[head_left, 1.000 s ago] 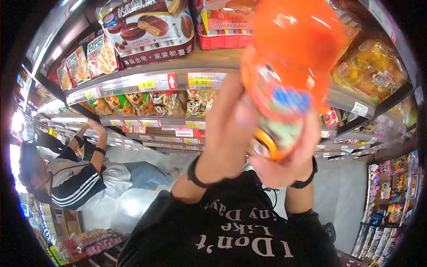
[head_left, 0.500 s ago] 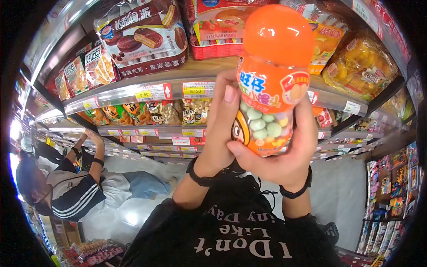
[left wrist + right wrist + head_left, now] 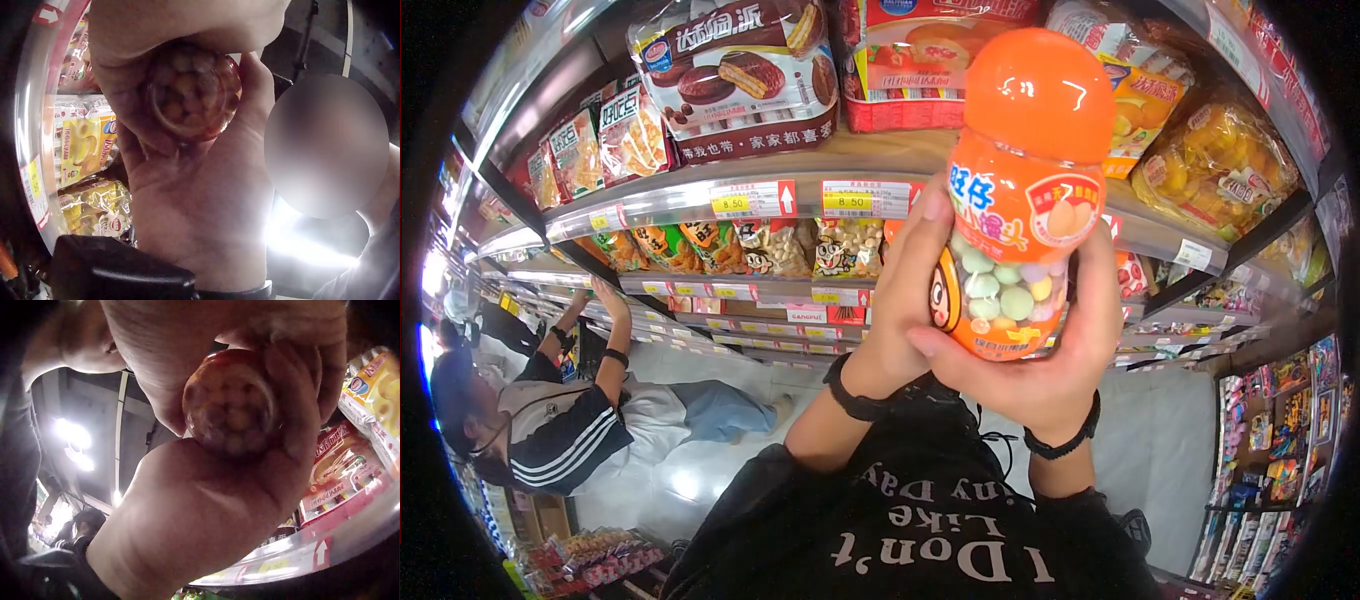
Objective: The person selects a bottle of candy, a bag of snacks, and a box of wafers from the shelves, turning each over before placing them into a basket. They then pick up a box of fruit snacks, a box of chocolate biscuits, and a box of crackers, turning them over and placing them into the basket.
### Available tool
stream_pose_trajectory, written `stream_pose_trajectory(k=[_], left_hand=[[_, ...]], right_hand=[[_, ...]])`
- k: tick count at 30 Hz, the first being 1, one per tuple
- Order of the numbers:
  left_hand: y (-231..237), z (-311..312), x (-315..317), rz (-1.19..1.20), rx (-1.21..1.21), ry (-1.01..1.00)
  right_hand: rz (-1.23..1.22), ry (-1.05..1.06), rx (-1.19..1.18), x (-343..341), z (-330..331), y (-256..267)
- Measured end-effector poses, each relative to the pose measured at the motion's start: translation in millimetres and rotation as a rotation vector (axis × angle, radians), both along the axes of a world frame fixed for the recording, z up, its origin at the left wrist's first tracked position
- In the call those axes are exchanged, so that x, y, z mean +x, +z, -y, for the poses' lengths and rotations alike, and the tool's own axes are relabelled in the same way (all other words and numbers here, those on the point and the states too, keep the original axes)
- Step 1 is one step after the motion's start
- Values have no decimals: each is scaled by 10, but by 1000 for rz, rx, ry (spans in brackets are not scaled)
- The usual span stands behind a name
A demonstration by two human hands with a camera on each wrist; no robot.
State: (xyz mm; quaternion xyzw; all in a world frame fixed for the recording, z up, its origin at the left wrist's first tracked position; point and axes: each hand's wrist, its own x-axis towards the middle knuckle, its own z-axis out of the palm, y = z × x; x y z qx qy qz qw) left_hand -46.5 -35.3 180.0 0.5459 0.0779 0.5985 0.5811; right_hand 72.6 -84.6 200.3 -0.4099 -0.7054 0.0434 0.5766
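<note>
A plastic snack bottle (image 3: 1006,290) with a big glossy orange cap and orange label stands upright before the shelves in the head view. Pale green, yellow and pink round pieces show through its clear lower part. My left hand (image 3: 905,285) holds it from the left, thumb along its side. Cupping the lower right side, my right hand (image 3: 1040,375) has its thumb bent across the front near the base. Both wrist views look up at the bottle's clear underside (image 3: 195,94), with the hands wrapped close around it.
Behind the bottle, a shelf holds a brown pie pack (image 3: 735,85), a red pack (image 3: 915,65) and a yellow bread bag (image 3: 1220,165). Price tags (image 3: 847,198) line its edge. Another person (image 3: 565,410) stands at the left, and a goods rack (image 3: 1270,450) at the right.
The bottle was tilted and blurred close to the camera; it has swung down and away, its label now facing the camera. Both hands stay on it, with the right thumb now across the front.
</note>
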Motion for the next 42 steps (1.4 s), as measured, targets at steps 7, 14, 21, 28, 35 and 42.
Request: stream_pose_trajectory(k=[7,14,21,28,35,42], left_hand=[[42,28,3,24,10,119],[-73,-157,-95,68,-31,158],[-116,-55,-43,-27,76,-26],[2,11,-64,-88,-87,-43],[-10,-5,-89,-61,-67,-48],[-46,-41,-234,-54,-186,-67]], right_hand=[[-599,74,73,98,60,-155],[-588,6,47,14,105,-61],[-605,178,-162,-73,48,-88],[-213,309,-234,70,-13,-170],[-230,328,-211,37,-62,-195],[-339,265,-290,-81,-67,-240]])
